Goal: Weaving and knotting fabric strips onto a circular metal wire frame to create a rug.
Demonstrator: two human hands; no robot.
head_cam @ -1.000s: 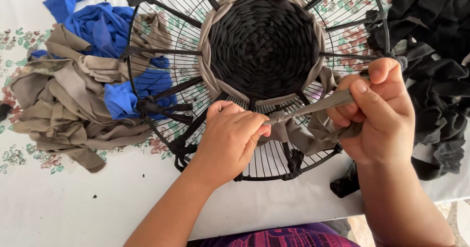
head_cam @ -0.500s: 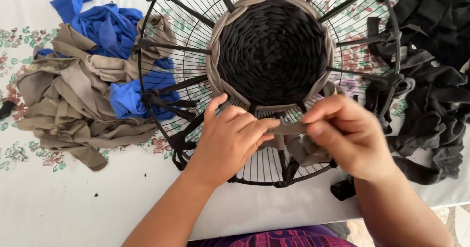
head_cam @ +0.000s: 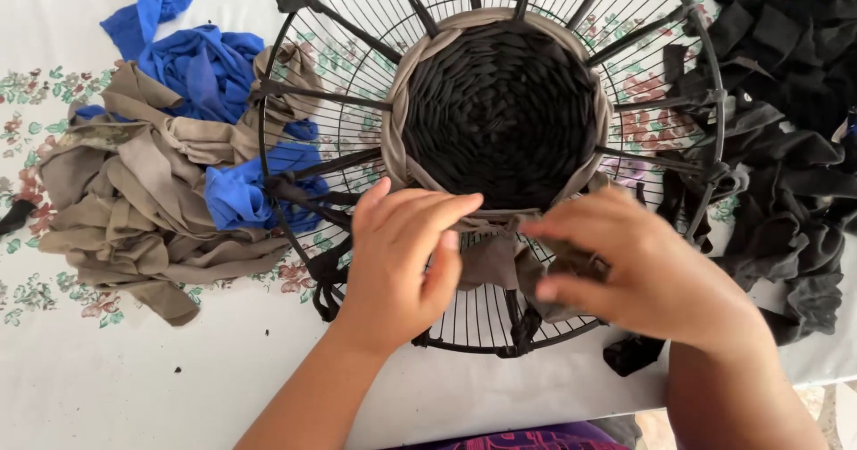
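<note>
Head view: round black wire fan guard (head_cam: pixel 357 137) lies flat on the white floral-print counter (head_cam: pixel 107 387); black fabric strips run as spokes from rim to centre, w/ a woven black disc (head_cam: pixel 500 115) in the middle and a taupe woven band (head_cam: pixel 397 129) around it. Left hand (head_cam: pixel 402 254) rests on the near edge of the weave, fingers curled over a loose taupe fabric strip (head_cam: pixel 495 258) — pinching it; right hand (head_cam: pixel 643 271), blurred, fingers closed on the same strip just beside. Left of guard: pile of taupe & blue cloth strips (head_cam: pixel 152 173); right: heap of black cloth strips (head_cam: pixel 786 129).
</note>
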